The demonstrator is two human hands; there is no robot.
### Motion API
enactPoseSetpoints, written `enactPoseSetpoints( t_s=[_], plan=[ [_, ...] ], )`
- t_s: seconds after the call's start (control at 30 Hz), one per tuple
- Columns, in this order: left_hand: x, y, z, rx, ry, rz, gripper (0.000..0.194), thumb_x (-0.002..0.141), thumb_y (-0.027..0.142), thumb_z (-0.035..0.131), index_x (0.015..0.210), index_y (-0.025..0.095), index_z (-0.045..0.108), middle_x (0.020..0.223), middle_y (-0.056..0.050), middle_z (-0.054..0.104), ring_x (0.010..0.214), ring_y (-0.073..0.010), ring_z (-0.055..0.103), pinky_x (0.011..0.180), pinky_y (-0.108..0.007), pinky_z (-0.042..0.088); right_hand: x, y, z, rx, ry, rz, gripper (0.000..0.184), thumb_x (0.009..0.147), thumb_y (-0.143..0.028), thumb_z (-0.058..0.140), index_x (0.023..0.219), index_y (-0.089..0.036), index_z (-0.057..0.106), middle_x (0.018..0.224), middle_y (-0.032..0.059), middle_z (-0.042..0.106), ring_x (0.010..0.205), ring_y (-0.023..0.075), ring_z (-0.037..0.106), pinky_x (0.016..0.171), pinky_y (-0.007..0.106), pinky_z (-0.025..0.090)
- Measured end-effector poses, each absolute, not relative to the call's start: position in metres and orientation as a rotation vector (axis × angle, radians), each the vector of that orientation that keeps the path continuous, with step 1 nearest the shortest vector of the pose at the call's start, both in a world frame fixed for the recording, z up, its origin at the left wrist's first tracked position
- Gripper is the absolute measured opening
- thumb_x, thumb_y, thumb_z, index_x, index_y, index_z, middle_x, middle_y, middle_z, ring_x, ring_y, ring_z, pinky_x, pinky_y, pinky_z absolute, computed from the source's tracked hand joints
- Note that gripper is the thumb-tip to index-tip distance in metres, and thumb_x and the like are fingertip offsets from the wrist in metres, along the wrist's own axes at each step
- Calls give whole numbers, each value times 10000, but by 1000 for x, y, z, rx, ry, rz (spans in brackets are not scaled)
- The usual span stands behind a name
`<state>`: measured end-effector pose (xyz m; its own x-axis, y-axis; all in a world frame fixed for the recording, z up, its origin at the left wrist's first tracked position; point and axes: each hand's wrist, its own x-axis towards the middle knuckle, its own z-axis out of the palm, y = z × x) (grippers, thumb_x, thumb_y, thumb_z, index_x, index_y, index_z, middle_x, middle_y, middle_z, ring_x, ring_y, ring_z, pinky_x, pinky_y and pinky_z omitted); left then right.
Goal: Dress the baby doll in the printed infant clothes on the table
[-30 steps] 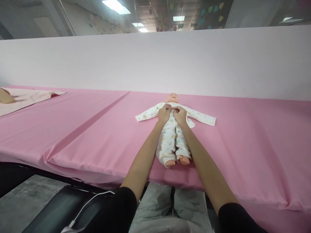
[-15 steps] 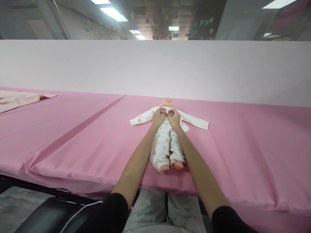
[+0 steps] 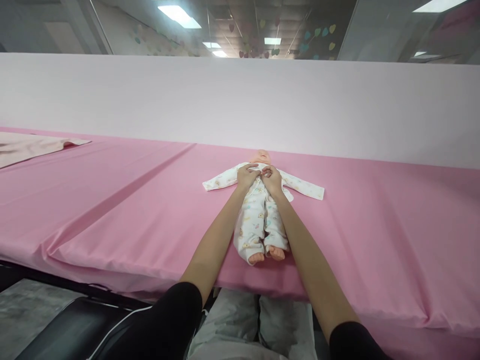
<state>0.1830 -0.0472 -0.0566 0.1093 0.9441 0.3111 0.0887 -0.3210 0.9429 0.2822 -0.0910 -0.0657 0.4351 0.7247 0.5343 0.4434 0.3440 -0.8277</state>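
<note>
A baby doll (image 3: 264, 156) lies on its back, head toward the wall and bare feet toward me. It wears a white printed romper (image 3: 252, 220) whose sleeves spread out to both sides. At the doll's chest, my left hand (image 3: 247, 175) has its fingers closed on the romper's front. Close beside it, my right hand (image 3: 272, 180) pinches the same cloth with thumb and fingers. The fingertips of both hands nearly meet; whatever small part of the cloth lies between them is hidden.
A pink sheet (image 3: 150, 220) with several creases covers the table. At the far left lies a pale pink cloth (image 3: 33, 147). Behind the table rises a white wall (image 3: 225, 100) with glass above. A black padded seat (image 3: 75, 325) with a white cable stands below the front edge.
The view has shifted slightly. Both hands stay at the doll's chest, with only small changes in the fingers; the left fingers reach a little straighter toward the right hand.
</note>
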Motion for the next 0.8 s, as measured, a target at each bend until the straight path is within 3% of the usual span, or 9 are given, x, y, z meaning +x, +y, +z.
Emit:
enactPoseSetpoints(
  t_s=[0.47,0.63,0.8],
  plan=[
    [181,-51,-60,1517,949,1347,257,588,205,657,840,162,674,629,-4,675,591,-123,616,591,-219,467,284,-87,-62,-1107,-872,618,198,546,-203,611,677,-200,462,654,-46,536,644,120,526,680,260,443],
    [177,-54,-61,1661,909,1344,183,641,204,648,818,158,653,688,-26,701,678,-153,659,664,-247,496,282,-85,-63,-1189,-865,527,171,577,-203,590,686,-206,458,657,-33,541,671,143,546,702,285,458],
    [169,-66,-67,1871,920,1367,136,761,191,561,865,173,647,930,-44,709,875,-145,663,834,-255,486,277,-93,-67,-1356,-1048,167,47,677,-204,501,716,-204,527,777,25,619,767,175,564,769,311,443]
  ],
)
